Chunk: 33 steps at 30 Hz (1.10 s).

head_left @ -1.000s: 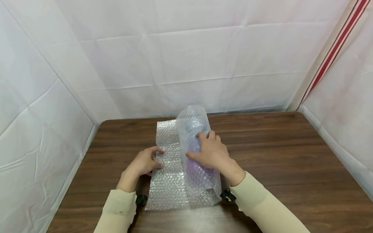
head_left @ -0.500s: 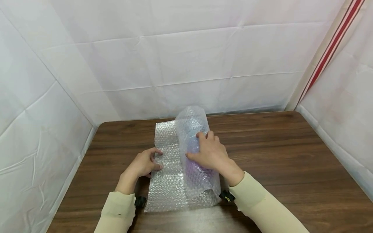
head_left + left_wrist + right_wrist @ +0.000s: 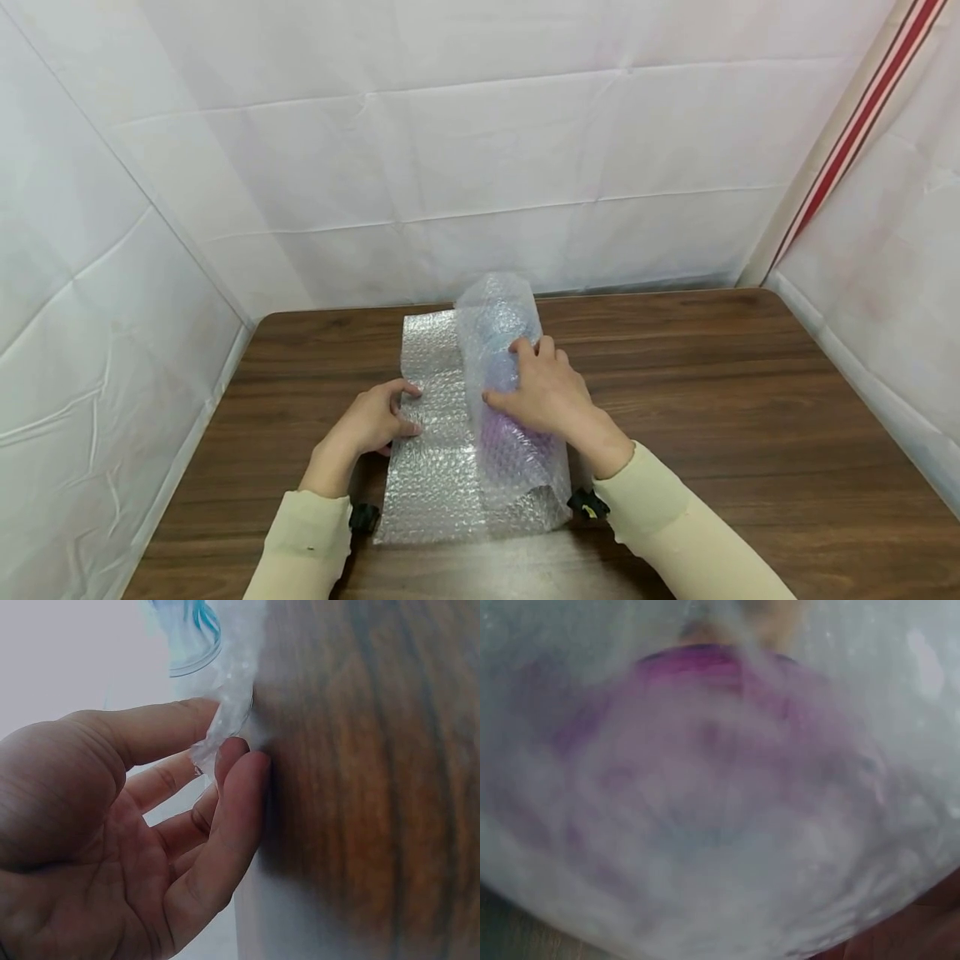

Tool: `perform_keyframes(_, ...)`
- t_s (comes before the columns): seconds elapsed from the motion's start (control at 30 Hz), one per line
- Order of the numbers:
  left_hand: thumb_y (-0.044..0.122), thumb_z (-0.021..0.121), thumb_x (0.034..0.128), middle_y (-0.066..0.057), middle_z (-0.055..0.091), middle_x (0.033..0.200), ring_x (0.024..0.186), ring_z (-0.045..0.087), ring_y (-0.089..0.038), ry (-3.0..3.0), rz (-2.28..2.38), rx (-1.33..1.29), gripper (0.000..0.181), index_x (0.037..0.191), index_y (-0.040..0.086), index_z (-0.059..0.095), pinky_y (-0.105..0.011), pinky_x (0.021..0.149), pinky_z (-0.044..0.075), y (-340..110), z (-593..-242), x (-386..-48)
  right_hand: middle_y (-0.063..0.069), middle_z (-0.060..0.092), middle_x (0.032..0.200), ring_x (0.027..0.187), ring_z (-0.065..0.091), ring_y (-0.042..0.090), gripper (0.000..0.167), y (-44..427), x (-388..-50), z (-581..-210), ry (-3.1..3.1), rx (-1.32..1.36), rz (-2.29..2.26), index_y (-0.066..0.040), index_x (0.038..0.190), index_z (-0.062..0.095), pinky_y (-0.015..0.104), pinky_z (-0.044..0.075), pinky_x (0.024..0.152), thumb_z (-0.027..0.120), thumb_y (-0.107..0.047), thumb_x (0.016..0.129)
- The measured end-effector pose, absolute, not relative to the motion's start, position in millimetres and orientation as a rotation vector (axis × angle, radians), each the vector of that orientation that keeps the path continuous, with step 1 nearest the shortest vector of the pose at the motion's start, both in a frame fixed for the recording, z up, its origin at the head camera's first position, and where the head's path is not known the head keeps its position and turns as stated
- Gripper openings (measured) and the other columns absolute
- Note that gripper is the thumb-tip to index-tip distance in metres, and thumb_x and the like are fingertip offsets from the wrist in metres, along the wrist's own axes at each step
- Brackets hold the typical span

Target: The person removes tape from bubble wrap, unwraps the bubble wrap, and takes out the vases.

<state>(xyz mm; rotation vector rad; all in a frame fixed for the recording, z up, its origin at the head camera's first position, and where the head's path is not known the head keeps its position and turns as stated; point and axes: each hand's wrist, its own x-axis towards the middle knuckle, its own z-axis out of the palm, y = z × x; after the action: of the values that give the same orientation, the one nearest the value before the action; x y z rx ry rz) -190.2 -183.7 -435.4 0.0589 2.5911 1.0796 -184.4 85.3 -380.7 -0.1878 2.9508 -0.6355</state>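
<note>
Bubble wrap (image 3: 435, 467) lies flat on its left part and is folded over a blue and purple object (image 3: 510, 442) on its right. My left hand (image 3: 367, 421) pinches the sheet's left edge; the left wrist view shows the thumb and fingers of that hand (image 3: 142, 832) around the wrap's edge (image 3: 232, 705). My right hand (image 3: 543, 392) grips the covered object from above, fingers and thumb curved over it. Blurred purple (image 3: 705, 735) shows through the film in the right wrist view. A clear blue-tinted rounded thing (image 3: 191, 641) appears at the left wrist view's top.
The dark wooden table (image 3: 712, 400) extends on both sides of the wrap. White sheeting (image 3: 465, 150) hangs behind the back edge and at both sides, with a red striped band (image 3: 862, 125) in the right corner.
The head view has shifted slightly. Both hands hold the same places on the wrap, and the wrap and the object in it have not visibly moved on the table.
</note>
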Motion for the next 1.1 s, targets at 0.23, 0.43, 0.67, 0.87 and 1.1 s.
perform_keyframes(0.23,0.009,0.083,0.0870,-0.010,0.057,0.085,0.064,0.059,-0.023,2.589,1.065,0.050,0.053,0.136,0.015,0.064,-0.034,0.051,0.058,-183,-437,-192,0.017,0.049,0.131,0.113,0.056,0.034,0.081,88,-185,-380,2.948,-0.194,-0.664,-0.014,0.146,0.048,0.046,0.054,0.074,0.076,-0.059,0.085)
perform_keyframes(0.43,0.009,0.083,0.0872,-0.010,0.057,0.085,0.064,0.059,-0.024,2.591,1.063,0.056,0.053,0.136,0.015,0.064,-0.034,0.051,0.058,-183,-437,-191,0.018,0.050,0.130,0.111,0.059,0.034,0.081,93,-186,-376,2.932,-0.192,-0.694,-0.014,0.146,0.047,0.045,0.056,0.075,0.077,-0.057,0.085)
perform_keyframes(0.67,0.009,0.083,0.0878,-0.011,0.057,0.086,0.065,0.059,-0.024,2.584,1.071,0.054,0.053,0.137,0.016,0.064,-0.035,0.052,0.058,-184,-437,-191,0.018,0.051,0.128,0.096,0.062,0.029,0.080,97,-188,-373,2.908,-0.202,-0.740,-0.013,0.147,0.046,0.041,0.054,0.071,0.077,-0.055,0.086)
perform_keyframes(0.87,0.009,0.083,0.0875,-0.010,0.056,0.085,0.063,0.059,-0.024,2.584,1.078,0.061,0.053,0.137,0.015,0.064,-0.035,0.053,0.059,-185,-438,-191,0.019,0.051,0.128,0.090,0.061,0.027,0.078,98,-187,-373,2.903,-0.215,-0.753,-0.011,0.147,0.046,0.040,0.053,0.069,0.076,-0.054,0.088)
perform_keyframes(1.1,0.008,0.083,0.0872,-0.011,0.056,0.085,0.062,0.059,-0.023,2.584,1.087,0.064,0.054,0.137,0.015,0.063,-0.035,0.053,0.060,-185,-437,-191,0.019,0.051,0.130,0.090,0.061,0.028,0.078,101,-188,-373,2.897,-0.219,-0.770,-0.011,0.148,0.045,0.042,0.054,0.073,0.075,-0.053,0.089)
